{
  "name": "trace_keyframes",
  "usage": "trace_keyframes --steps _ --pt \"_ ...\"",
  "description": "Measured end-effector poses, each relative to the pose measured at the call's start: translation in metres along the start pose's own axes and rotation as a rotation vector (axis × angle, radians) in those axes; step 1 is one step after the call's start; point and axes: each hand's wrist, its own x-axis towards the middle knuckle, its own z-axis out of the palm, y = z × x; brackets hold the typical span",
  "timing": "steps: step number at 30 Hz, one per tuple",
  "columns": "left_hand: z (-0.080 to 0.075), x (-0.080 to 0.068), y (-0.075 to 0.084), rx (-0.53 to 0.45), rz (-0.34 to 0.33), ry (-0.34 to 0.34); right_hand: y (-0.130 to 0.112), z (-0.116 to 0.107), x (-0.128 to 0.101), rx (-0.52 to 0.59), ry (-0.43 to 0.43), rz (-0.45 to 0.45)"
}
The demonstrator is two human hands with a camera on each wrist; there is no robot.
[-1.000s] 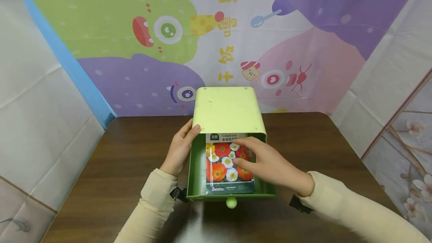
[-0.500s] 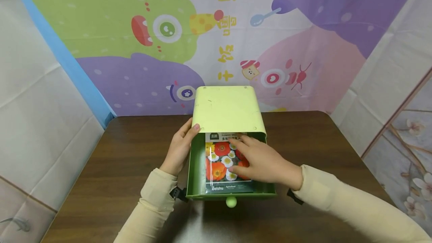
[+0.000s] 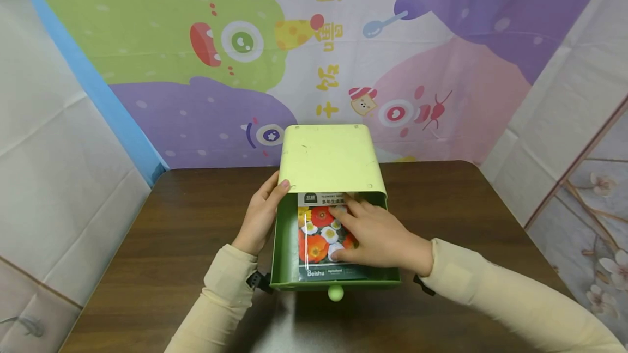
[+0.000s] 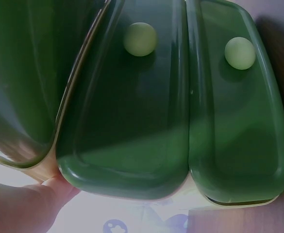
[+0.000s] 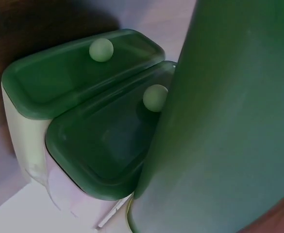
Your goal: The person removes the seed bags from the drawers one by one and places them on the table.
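A green drawer with a round knob is pulled out of the top of a pale green drawer cabinet. Inside it lies a flower seed packet printed with red and white blooms. My right hand reaches over the packet's right part with fingers spread, thumb and fingertips right at its surface. My left hand rests along the cabinet's left side, thumb at the top front corner. In the left wrist view, part of that hand touches the cabinet's side. The right fingers are hidden in the right wrist view.
Two shut drawers with round knobs, a middle drawer and a bottom drawer, sit below the pulled-out one. The cabinet stands on a dark wooden table. Behind it hangs a cartoon-printed cloth.
My right hand has moved left and slightly inward over the seed packet, covering more of its right side. The left hand, cabinet and drawer have stayed in place.
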Motion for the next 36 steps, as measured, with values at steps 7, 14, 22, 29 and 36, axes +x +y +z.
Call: trace_keyframes --steps 7,14,22,29,36 --pt "0.0 0.0 0.0 -0.008 -0.02 -0.003 -0.003 0.004 0.001 -0.027 -0.01 -0.005" --pt "0.0 -0.001 0.0 -0.029 -0.027 -0.005 -0.008 0.004 0.002 -0.028 0.0 -0.007" --pt "0.0 -0.001 0.001 -0.029 -0.033 -0.008 -0.013 0.005 0.005 -0.055 0.006 -0.005" --pt "0.001 -0.001 0.001 -0.031 -0.043 -0.009 -0.015 0.007 0.007 -0.045 0.019 0.012" --pt "0.001 0.0 0.002 -0.025 -0.054 -0.006 -0.015 0.006 0.008 0.083 0.062 0.047"
